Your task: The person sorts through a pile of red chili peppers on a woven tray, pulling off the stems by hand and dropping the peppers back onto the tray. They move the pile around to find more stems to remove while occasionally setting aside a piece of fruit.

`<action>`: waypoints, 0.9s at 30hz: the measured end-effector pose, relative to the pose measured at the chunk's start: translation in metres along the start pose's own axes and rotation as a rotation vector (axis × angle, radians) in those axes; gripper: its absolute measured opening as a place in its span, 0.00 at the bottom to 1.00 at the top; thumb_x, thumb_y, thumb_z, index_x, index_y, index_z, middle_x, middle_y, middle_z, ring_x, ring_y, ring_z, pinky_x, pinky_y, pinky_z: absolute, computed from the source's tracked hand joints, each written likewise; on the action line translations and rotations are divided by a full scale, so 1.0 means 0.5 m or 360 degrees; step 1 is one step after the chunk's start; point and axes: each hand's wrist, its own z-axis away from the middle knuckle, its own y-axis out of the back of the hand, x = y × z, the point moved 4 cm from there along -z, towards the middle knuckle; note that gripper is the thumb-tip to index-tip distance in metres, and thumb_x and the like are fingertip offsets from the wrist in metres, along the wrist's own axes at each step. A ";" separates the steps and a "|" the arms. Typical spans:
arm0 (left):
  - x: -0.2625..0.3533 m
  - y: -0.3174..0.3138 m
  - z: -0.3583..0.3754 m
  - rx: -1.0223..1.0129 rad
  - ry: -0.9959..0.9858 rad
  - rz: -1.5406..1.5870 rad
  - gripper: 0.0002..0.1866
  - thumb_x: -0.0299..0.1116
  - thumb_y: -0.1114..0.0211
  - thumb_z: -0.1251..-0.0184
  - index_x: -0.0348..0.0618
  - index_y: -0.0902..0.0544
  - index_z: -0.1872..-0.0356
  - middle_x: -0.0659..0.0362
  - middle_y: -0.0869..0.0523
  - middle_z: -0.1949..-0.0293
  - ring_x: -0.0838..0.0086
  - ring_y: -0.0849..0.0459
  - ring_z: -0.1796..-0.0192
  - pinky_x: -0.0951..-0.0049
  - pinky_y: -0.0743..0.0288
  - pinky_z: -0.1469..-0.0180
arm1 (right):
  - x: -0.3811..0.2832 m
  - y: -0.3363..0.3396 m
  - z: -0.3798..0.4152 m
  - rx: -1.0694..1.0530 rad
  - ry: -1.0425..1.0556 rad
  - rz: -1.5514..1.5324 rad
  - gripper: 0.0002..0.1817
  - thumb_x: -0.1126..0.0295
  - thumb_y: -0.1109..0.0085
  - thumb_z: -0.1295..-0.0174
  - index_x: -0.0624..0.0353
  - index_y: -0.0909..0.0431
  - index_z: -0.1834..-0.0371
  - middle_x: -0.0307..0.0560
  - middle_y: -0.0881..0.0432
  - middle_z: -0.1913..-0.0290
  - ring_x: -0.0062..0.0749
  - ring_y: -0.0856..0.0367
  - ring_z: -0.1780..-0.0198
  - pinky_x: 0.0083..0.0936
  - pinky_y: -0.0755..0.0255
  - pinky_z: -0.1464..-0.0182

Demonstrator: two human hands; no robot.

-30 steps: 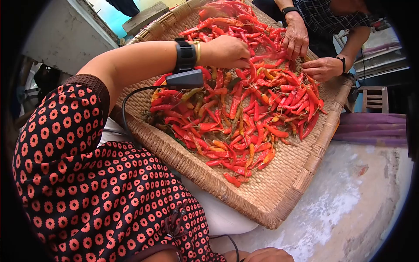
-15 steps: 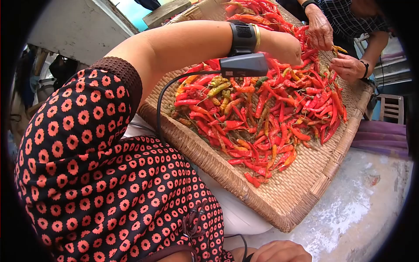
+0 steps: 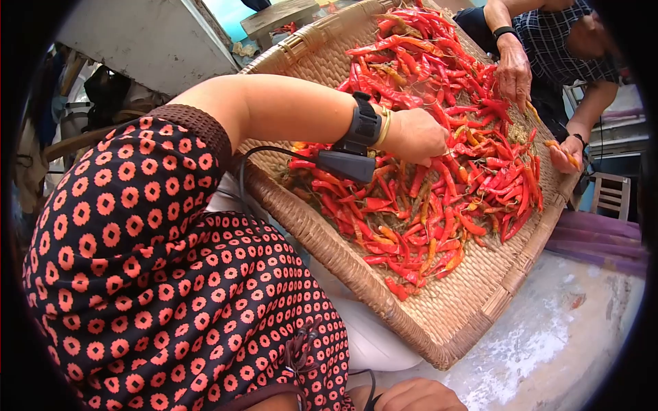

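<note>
My left hand [image 3: 415,135], with a black wristband and a bracelet, reaches over the heap of red peppers [image 3: 439,205]. Its fingers are bent down and pressed together among the peppers; what they hold, if anything, is hidden. Green and orange peppers are mixed into the heap, which lies in a large woven basket [image 3: 466,308]. At the bottom edge, my right hand [image 3: 419,396] shows mainly its back and knuckles beside the floor, outside the basket; its fingertips are out of sight.
Across the basket, a co-worker's hand [image 3: 514,72] hangs over the peppers, and their other hand [image 3: 567,154] holds an orange pepper near the rim. A black device [image 3: 346,165] with a cable hangs at my left wrist. A wooden stool [image 3: 609,196] stands at right.
My left hand has moved down and left over the heap. The co-worker's hands have moved apart, one now near the basket's right rim. My right hand has shifted slightly left.
</note>
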 end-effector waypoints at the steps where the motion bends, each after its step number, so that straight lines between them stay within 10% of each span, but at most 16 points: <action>1: -0.003 -0.007 0.003 -0.0003 0.0005 0.0004 0.12 0.40 0.35 0.52 0.44 0.20 0.71 0.56 0.21 0.68 0.60 0.19 0.63 0.62 0.24 0.65 | 0.004 -0.008 -0.014 -0.0155 -0.0050 -0.0116 0.36 0.39 0.54 0.42 0.72 0.29 0.63 0.48 0.27 0.85 0.33 0.36 0.92 0.25 0.45 0.90; 7: -0.003 -0.011 -0.001 0.0201 0.0048 0.0368 0.08 0.33 0.44 0.54 0.43 0.20 0.74 0.54 0.18 0.71 0.57 0.19 0.65 0.59 0.26 0.65 | 0.011 -0.016 -0.040 -0.0568 -0.0324 -0.0165 0.27 0.58 0.47 0.38 0.58 0.39 0.39 0.59 0.25 0.76 0.28 0.37 0.89 0.24 0.40 0.90; 16: -0.050 0.063 -0.026 0.0414 0.0116 0.0637 0.17 0.34 0.40 0.49 0.45 0.20 0.55 0.55 0.16 0.68 0.65 0.16 0.68 0.70 0.22 0.64 | 0.021 -0.003 -0.047 -0.0376 -0.0353 -0.0179 0.16 0.71 0.52 0.37 0.58 0.32 0.45 0.55 0.25 0.81 0.30 0.35 0.90 0.25 0.42 0.89; 17: -0.055 0.072 -0.035 0.0430 0.0182 0.0830 0.17 0.35 0.39 0.49 0.44 0.19 0.56 0.55 0.16 0.68 0.64 0.17 0.67 0.69 0.23 0.62 | 0.034 0.035 -0.031 -0.0848 -0.0346 -0.0422 0.31 0.48 0.65 0.32 0.60 0.47 0.35 0.51 0.34 0.78 0.27 0.38 0.86 0.23 0.36 0.89; 20: -0.063 0.091 -0.062 0.0501 0.0238 0.1003 0.16 0.38 0.37 0.48 0.45 0.19 0.58 0.54 0.17 0.66 0.62 0.18 0.62 0.65 0.24 0.57 | 0.026 0.076 0.012 -0.0282 -0.0461 -0.0022 0.31 0.49 0.69 0.31 0.60 0.48 0.33 0.47 0.35 0.84 0.25 0.43 0.91 0.22 0.38 0.91; 22: -0.053 0.085 -0.071 0.0958 -0.0025 0.0359 0.18 0.39 0.34 0.48 0.46 0.20 0.56 0.55 0.19 0.63 0.64 0.20 0.60 0.67 0.25 0.58 | 0.037 0.127 0.046 0.0901 -0.0292 0.0199 0.32 0.49 0.70 0.31 0.61 0.50 0.32 0.47 0.34 0.82 0.23 0.43 0.91 0.20 0.41 0.92; 27: 0.019 0.032 -0.048 0.0257 -0.0178 0.0217 0.15 0.40 0.35 0.49 0.45 0.20 0.62 0.56 0.22 0.63 0.61 0.20 0.60 0.63 0.24 0.60 | 0.038 0.143 0.060 0.0787 -0.0269 0.0159 0.33 0.49 0.69 0.31 0.65 0.52 0.32 0.47 0.34 0.82 0.22 0.43 0.91 0.19 0.42 0.93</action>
